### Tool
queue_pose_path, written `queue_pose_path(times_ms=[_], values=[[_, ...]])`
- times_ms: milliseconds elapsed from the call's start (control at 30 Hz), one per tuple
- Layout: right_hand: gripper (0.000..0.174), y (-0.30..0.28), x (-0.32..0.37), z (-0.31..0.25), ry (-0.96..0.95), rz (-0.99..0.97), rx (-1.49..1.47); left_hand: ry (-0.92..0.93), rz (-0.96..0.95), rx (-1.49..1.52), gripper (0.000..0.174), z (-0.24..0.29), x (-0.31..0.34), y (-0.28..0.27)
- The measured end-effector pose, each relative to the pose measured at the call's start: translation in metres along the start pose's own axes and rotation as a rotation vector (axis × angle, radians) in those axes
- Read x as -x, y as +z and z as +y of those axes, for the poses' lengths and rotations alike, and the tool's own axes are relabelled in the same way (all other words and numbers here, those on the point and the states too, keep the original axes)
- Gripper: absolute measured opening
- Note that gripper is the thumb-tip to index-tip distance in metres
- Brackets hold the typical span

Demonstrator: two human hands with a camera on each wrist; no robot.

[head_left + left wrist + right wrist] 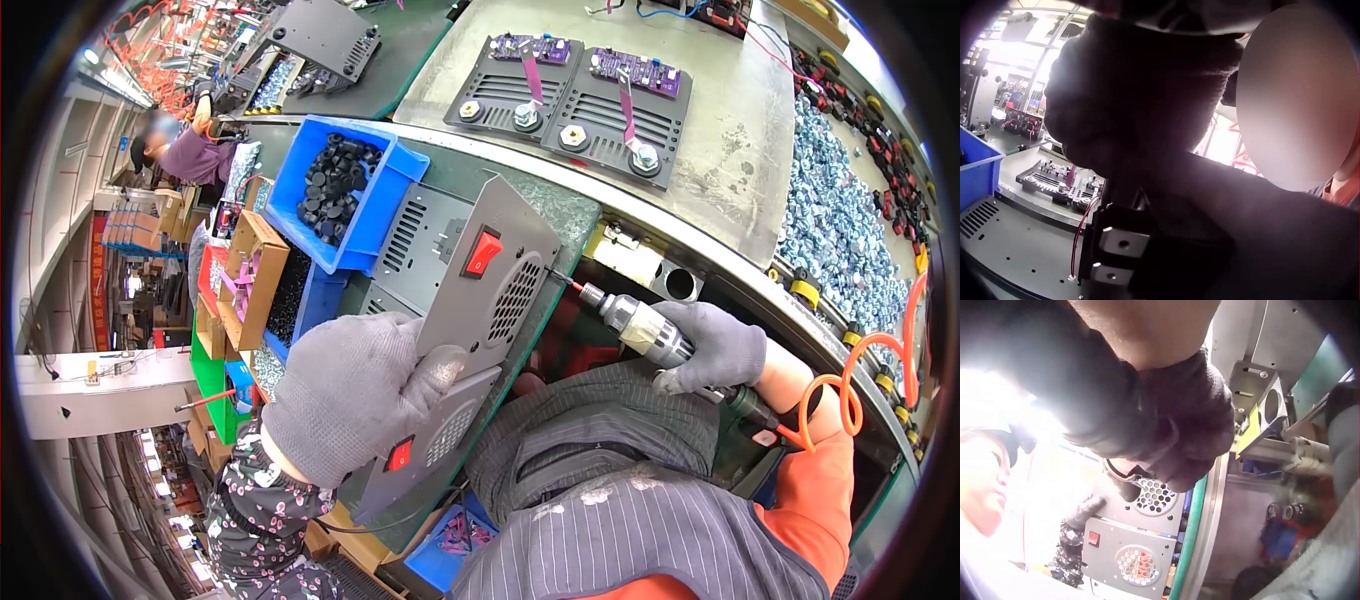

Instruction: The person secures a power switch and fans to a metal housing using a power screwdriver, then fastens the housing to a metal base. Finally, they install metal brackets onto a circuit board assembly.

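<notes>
In the head view, the left hand (pixel 345 395) has its fingers curled around a tilted grey panel (pixel 455 310) over the surface (pixel 568 215); the right hand (pixel 715 345) wraps a power screwdriver (pixel 645 330), its bit by the panel's edge. A blue bin (pixel 390 195) stands beyond. Left wrist: hand and shadow block much. Right wrist: the glove hides most of the screwdriver; a second panel (pixel 1107 555) lies near.
</notes>
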State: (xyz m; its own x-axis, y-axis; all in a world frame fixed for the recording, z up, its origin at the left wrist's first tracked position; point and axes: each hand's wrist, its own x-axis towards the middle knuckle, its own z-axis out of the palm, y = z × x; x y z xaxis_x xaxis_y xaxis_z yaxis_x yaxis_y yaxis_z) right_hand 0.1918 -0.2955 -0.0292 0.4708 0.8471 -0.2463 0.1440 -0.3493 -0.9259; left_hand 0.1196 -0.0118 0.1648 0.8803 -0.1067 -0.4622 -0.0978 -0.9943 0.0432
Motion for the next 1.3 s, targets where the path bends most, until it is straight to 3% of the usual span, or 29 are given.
queue_pose_path(times_ms=[100, 233, 333, 400, 500, 567, 633, 667, 767, 800, 867, 900, 967, 1033, 1100, 1167, 1233, 1300], values=[[0.064, -0.006, -0.003, -0.001, 0.027, -0.050, -0.039, 0.037, 0.001, 0.010, 0.029, -0.003, -0.001, 0.002], [0.066, -0.014, -0.008, -0.015, 0.098, -0.060, 0.117, 0.078, 0.012, 0.056, 0.026, -0.008, -0.004, 0.007], [0.067, -0.015, -0.008, -0.020, 0.121, -0.102, 0.155, 0.088, 0.120, 0.046, 0.024, -0.005, 0.001, 0.010], [0.067, -0.013, -0.003, -0.023, 0.145, -0.060, 0.169, 0.019, 0.443, -0.056, 0.022, 0.010, 0.008, 0.002], [0.069, -0.004, 0.012, -0.010, 0.037, -0.008, 0.078, 0.065, 0.440, -0.077, 0.019, 0.033, 0.075, -0.005], [0.071, 0.005, 0.023, -0.009, 0.083, -0.030, -0.042, 0.419, -0.197, 0.543, 0.020, 0.030, 0.084, -0.002], [0.070, 0.019, 0.030, -0.002, 0.028, -0.019, -0.089, 0.102, -0.383, 1.035, 0.030, 0.038, 0.073, 0.052], [0.069, 0.024, 0.032, -0.005, 0.100, -0.060, -0.153, -0.071, -0.377, 1.361, 0.033, 0.034, 0.068, 0.088], [0.070, 0.046, 0.035, 0.005, -0.054, -0.024, -0.085, -0.517, -0.226, 2.108, 0.033, 0.033, 0.043, 0.160], [0.070, 0.050, 0.037, 0.001, -0.048, -0.020, -0.084, -0.512, -0.234, 2.108, 0.033, 0.026, 0.038, 0.176], [0.073, 0.057, 0.039, -0.010, 0.016, -0.056, -0.125, -0.222, -0.302, 2.441, 0.030, 0.015, 0.032, 0.205], [0.073, 0.060, 0.041, -0.013, 0.023, -0.059, -0.115, -0.213, -0.303, 2.452, 0.030, 0.012, 0.030, 0.215], [0.074, 0.065, 0.044, -0.019, 0.025, -0.091, -0.159, 0.107, -0.249, 2.592, 0.028, 0.010, 0.028, 0.227], [0.074, 0.067, 0.048, -0.035, 0.051, -0.115, -0.145, 0.069, -0.177, 2.566, 0.027, 0.014, 0.028, 0.227], [0.073, 0.071, 0.050, -0.044, 0.129, -0.185, -0.140, -0.251, 0.037, 2.461, 0.028, 0.024, 0.028, 0.217], [0.072, 0.074, 0.052, -0.051, 0.127, -0.225, -0.143, -0.217, 0.036, 2.479, 0.030, 0.021, 0.030, 0.226], [0.072, 0.076, 0.052, -0.059, 0.123, -0.266, -0.144, 0.010, 0.023, 2.545, 0.029, 0.016, 0.033, 0.241], [0.071, 0.080, 0.052, -0.069, 0.111, -0.310, -0.152, 0.062, 0.073, 2.497, 0.029, 0.016, 0.036, 0.248]])
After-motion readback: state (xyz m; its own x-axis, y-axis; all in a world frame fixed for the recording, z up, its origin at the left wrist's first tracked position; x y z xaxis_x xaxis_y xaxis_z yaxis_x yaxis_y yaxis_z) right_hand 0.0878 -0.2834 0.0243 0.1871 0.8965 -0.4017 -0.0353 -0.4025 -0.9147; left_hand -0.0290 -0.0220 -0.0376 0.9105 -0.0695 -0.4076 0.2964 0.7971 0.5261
